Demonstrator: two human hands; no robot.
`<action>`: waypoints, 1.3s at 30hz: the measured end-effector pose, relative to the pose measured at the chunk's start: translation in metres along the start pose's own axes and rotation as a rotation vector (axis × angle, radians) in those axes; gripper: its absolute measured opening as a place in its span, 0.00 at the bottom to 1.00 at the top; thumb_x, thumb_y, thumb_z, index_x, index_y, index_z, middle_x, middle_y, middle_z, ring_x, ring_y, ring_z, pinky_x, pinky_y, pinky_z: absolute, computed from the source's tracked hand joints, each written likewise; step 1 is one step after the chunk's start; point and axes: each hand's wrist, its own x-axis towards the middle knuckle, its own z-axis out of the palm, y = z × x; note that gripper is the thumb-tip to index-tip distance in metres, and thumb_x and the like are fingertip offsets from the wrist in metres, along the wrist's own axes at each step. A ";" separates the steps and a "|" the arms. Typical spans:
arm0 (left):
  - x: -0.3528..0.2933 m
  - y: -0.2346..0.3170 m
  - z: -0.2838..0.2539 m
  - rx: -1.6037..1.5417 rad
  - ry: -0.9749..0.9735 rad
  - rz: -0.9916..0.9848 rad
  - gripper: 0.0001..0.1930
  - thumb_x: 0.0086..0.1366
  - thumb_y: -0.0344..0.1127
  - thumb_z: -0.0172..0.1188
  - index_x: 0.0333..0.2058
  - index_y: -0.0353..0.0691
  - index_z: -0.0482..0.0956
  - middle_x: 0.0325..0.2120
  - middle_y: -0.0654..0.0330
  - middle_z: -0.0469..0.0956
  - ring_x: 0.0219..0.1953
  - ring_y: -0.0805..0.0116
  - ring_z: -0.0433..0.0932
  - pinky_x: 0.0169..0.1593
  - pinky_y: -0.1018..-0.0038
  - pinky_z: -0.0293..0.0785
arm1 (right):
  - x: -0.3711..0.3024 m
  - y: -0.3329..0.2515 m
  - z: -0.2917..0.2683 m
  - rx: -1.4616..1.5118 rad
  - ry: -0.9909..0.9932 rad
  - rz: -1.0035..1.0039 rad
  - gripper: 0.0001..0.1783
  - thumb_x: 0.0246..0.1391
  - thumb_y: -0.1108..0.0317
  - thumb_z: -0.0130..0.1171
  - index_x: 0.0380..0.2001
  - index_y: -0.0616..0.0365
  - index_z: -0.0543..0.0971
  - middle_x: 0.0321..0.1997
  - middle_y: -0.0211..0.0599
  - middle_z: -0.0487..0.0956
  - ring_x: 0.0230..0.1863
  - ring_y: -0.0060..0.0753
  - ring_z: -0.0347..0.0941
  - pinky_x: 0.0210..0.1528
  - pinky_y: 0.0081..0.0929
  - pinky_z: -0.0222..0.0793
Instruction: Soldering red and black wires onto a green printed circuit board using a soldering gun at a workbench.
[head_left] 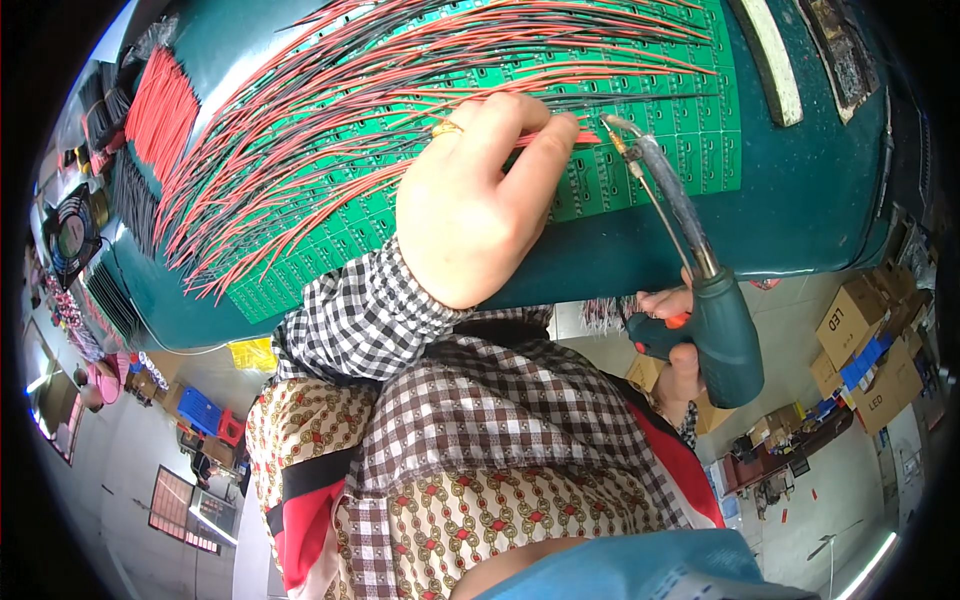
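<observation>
My left hand (470,205) lies over a panel of green circuit boards (640,185). Its thumb and forefinger are pinched on a red wire (583,139), whose end sticks out to the right past the fingertips. My right hand (684,372) is wrapped round the handle of a dark green soldering gun (728,335). The gun's tip is just to the right of the red wire's end, close above the boards; whether it touches is too small to tell. Many red and black wires (330,110) fan across the boards, bending down to the left.
Bundles of red wires (162,115) and black wires (133,200) lie on the left of the green tabletop (800,200). A pale bar (768,60) and a dark scorched holder (840,55) stand at the far right. A small fan (73,232) is at far left; cardboard boxes (858,318) are on the right.
</observation>
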 end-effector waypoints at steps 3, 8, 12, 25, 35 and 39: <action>0.000 0.000 0.001 -0.003 0.003 0.000 0.15 0.44 0.25 0.59 0.35 0.36 0.79 0.31 0.61 0.72 0.29 0.67 0.73 0.32 0.74 0.71 | 0.001 -0.002 0.000 0.003 -0.022 0.028 0.46 0.51 0.46 0.60 0.55 0.80 0.59 0.38 0.46 0.73 0.43 0.40 0.73 0.49 0.43 0.72; 0.002 0.004 -0.006 -0.042 -0.044 -0.068 0.18 0.43 0.19 0.63 0.37 0.36 0.79 0.30 0.59 0.74 0.31 0.63 0.76 0.31 0.71 0.73 | -0.001 0.002 -0.003 -0.023 0.011 -0.067 0.45 0.53 0.46 0.57 0.56 0.80 0.59 0.39 0.48 0.74 0.40 0.42 0.74 0.44 0.40 0.75; 0.002 -0.002 -0.004 -0.071 -0.016 -0.035 0.17 0.45 0.18 0.61 0.37 0.36 0.79 0.30 0.59 0.74 0.31 0.62 0.76 0.32 0.72 0.73 | -0.005 -0.011 0.001 -0.085 0.099 -0.043 0.44 0.55 0.45 0.54 0.55 0.80 0.59 0.42 0.51 0.74 0.40 0.44 0.75 0.41 0.37 0.77; -0.003 -0.004 -0.005 0.004 0.031 0.066 0.17 0.44 0.26 0.60 0.37 0.35 0.79 0.31 0.61 0.72 0.31 0.66 0.72 0.33 0.74 0.72 | -0.018 -0.011 0.014 -0.066 0.109 0.020 0.40 0.50 0.41 0.59 0.49 0.70 0.69 0.46 0.49 0.75 0.44 0.37 0.73 0.43 0.30 0.72; -0.003 -0.006 -0.007 -0.020 0.022 0.068 0.16 0.43 0.25 0.60 0.35 0.36 0.79 0.30 0.61 0.72 0.29 0.67 0.72 0.31 0.75 0.72 | -0.016 0.001 0.011 0.002 0.065 -0.025 0.36 0.51 0.45 0.60 0.44 0.73 0.69 0.39 0.48 0.73 0.41 0.40 0.73 0.47 0.38 0.73; 0.000 -0.003 -0.006 -0.005 0.012 0.065 0.16 0.43 0.25 0.60 0.35 0.36 0.79 0.31 0.61 0.72 0.29 0.67 0.72 0.31 0.75 0.72 | -0.009 -0.004 0.008 -0.008 0.022 -0.008 0.37 0.51 0.46 0.61 0.46 0.75 0.67 0.38 0.48 0.74 0.41 0.40 0.73 0.48 0.41 0.73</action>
